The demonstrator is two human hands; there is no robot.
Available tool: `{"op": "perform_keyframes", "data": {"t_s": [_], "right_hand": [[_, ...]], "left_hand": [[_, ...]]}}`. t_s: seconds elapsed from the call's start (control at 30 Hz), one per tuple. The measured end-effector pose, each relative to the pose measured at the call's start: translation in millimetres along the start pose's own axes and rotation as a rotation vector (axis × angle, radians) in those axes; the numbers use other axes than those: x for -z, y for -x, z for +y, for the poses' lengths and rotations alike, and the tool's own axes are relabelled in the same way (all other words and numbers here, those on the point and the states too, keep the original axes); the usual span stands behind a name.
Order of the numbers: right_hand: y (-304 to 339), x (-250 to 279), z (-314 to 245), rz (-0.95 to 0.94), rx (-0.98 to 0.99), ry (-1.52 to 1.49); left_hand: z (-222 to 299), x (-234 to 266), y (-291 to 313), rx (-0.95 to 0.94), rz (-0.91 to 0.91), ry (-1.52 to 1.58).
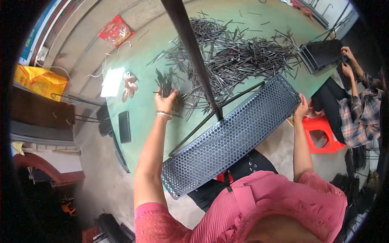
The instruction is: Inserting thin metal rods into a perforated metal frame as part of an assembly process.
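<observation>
A bunch of thin dark strips (164,81) stands up from my left hand (165,100), whose fingers are closed around it above the green table. My right hand (301,107) grips the right end of a long dark perforated panel (235,133), full of small round holes. The panel lies tilted across my lap and the table's near edge. Along its far side runs a thin dark bar, and a thick dark pole (190,48) rises from its middle out of the top of the view. Beyond it is a large loose heap of the same strips (247,54).
On the green table (142,81) lie a phone (124,126), a white paper (112,82) and several small tan pieces (129,85). A red packet (116,31) is at the far left. At right, another person handles a dark rack (324,54) beside a red stool (322,135).
</observation>
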State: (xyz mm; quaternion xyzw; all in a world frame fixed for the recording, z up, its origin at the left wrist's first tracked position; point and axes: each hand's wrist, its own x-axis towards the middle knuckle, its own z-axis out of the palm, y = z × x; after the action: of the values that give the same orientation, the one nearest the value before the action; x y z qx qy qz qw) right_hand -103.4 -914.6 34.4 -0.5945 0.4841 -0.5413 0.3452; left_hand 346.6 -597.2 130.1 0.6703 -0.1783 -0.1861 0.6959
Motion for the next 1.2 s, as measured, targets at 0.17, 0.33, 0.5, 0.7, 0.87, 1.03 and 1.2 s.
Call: {"op": "perform_keyframes", "data": {"t_s": [0.17, 0.33, 0.5, 0.7, 0.87, 1.03, 1.2], "right_hand": [[2, -8, -7, 0.007, 0.046, -0.033], [1, -7, -2, 0.015, 0.021, -0.090], [2, -4, -1, 0.043, 0.014, -0.014], [0, -5, 8, 0.031, 0.007, -0.060], [4, -9, 5, 0.047, 0.024, 0.010], [5, 1, 4, 0.009, 0.129, 0.147], [8, -18, 3, -0.021, 0.161, 0.140]], "left_hand": [[-1, 11, -32, 0.303, -0.166, -0.009], [-11, -1, -42, 0.853, -0.339, 0.279], [-17, -24, -29, 0.591, -0.173, 0.134], [-23, -28, -17, -0.195, -0.022, -0.131], [-30, -38, -4, -0.211, 0.041, -0.041], [2, -51, -7, -0.339, 0.019, -0.173], [-47, -17, -10, -0.367, 0.079, -0.270]]}}
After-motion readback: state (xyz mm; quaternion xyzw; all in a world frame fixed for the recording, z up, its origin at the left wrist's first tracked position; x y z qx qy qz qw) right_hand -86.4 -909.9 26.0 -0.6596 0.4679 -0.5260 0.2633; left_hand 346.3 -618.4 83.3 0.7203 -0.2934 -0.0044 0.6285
